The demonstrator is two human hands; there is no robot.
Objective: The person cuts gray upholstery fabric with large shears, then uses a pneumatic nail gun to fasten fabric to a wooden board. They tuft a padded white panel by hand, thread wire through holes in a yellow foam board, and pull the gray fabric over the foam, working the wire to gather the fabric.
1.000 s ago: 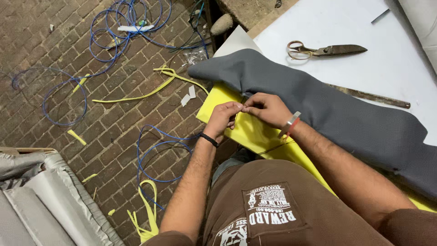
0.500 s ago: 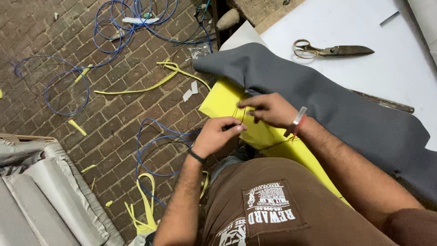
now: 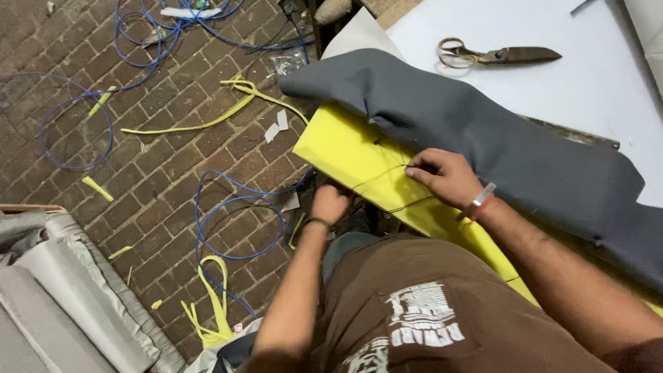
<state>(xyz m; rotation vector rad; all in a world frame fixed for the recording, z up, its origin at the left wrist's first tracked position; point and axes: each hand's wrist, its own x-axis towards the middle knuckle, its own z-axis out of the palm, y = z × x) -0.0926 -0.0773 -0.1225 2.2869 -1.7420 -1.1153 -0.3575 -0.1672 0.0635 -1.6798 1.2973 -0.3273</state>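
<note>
Yellow foam slab (image 3: 349, 148) lies along the near edge of the white bench (image 3: 525, 90), with grey fabric (image 3: 469, 128) draped over its far side. A thin dark thread (image 3: 380, 176) runs across the yellow face. My right hand (image 3: 445, 176) rests on the foam just under the fabric's edge, its fingers curled together and pinched on the thread where it meets the seam. My left hand (image 3: 330, 202) is lower, off the front edge of the foam, closed into a loose fist; the thread leads toward it, but I cannot tell whether it grips the end. I wear a dark band on the left wrist and a pale and red band on the right.

On the bench, well apart from my hands, lies 1 pair of large scissors (image 3: 497, 54), and a flat metal ruler (image 3: 573, 132) shows from behind the fabric. The brick floor (image 3: 159, 173) to my left carries loops of blue cord (image 3: 228, 207), yellow foam strips (image 3: 193, 124) and paper scraps. A grey cushioned piece (image 3: 62, 304) sits at the lower left corner.
</note>
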